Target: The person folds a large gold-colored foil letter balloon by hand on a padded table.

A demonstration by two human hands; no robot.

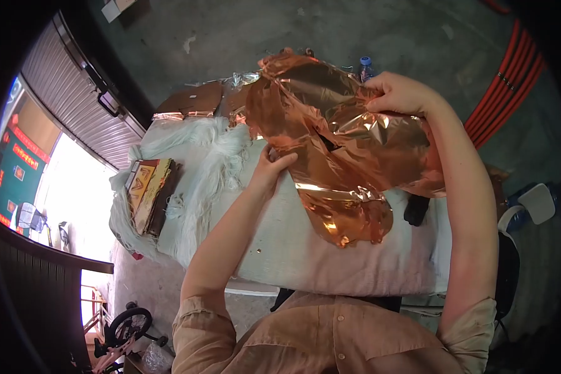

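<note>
A large crinkled sheet of copper-coloured foil [330,112] is spread in the air above the table [287,249], which has a pale cloth cover. My right hand [402,96] pinches its upper right part between thumb and fingers. At the sheet's left edge, my left hand [273,163] is closed on the foil, with its fingertips partly hidden behind it. The foil's lower end hangs toward me and shines orange. Left of my left hand lies a loose bundle of white threads [221,143]. A dark object [416,209] shows partly beneath the foil on the right.
On the table's left is a stack of yellow and red printed paper [149,193]. Brown sheets [196,100] lie at the far left, and a blue-capped bottle [366,68] stands behind the foil. Red pipes [502,81], a white chair [533,202] and a small bicycle [128,327] surround the table.
</note>
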